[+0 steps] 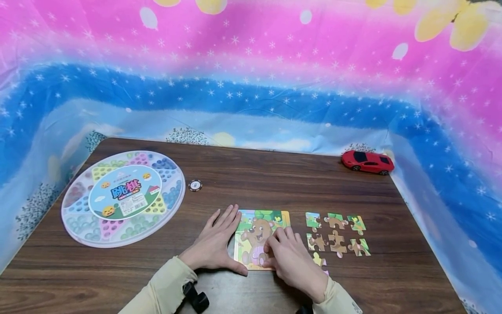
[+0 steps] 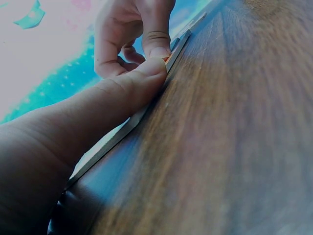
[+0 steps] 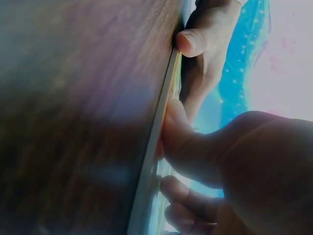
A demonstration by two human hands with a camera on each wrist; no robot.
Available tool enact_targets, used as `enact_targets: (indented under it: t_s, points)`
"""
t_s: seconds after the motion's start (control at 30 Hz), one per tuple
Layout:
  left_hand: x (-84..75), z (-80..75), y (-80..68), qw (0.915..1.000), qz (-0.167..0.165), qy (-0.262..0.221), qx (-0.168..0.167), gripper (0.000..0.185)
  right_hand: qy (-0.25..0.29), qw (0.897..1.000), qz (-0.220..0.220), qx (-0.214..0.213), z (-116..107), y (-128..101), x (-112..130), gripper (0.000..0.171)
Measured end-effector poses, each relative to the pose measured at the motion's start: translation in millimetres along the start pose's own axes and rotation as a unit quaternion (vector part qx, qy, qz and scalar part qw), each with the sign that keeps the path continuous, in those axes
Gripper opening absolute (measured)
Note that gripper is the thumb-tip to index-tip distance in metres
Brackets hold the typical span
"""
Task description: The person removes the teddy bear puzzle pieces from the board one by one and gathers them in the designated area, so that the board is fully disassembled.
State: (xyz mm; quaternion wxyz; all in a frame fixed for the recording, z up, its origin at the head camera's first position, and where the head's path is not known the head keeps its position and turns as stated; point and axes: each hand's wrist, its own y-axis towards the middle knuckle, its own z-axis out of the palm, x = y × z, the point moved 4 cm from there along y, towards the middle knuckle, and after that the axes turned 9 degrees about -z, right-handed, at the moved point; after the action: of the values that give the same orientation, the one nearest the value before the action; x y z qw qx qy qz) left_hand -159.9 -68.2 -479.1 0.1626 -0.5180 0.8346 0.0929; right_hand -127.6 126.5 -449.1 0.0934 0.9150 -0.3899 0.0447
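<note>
Lower centre of the frame: left hand (image 1: 215, 244) flat, fingers straight, steadying the puzzle board's (image 1: 255, 237) left edge; right hand (image 1: 290, 259) fingers curled, pressing on the board's right part. Board looks thin, stiff, light; best held by its edges. Right: loose pieces (image 1: 337, 235). Left: checkers tray (image 1: 123, 198). Far right: red car (image 1: 367, 162).

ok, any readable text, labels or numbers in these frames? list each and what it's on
"跳棋": large blue characters on the round label of the Chinese checkers box.
Small print above and below those characters on the same label: too small to read.
Black and white chip: markings on its face too blurred to read.
Bear puzzle board, loose puzzle pieces, red toy car: no text visible.
Wrist views: no text.
</note>
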Motion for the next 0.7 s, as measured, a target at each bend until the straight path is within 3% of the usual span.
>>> enact_targets:
  t_s: [0.37, 0.7]
  points:
    - [0.0, 0.2, -0.3, 1.0, 0.001, -0.002, -0.004, 0.142, 0.005, 1.0, 0.007, 0.002, -1.1, 1.7, 1.2, 0.025]
    - [0.0, 0.3, -0.2, 1.0, 0.001, -0.001, -0.002, 0.142, 0.098, 0.995, 0.013, -0.023, 0.3, 1.2, -1.7, 0.025]
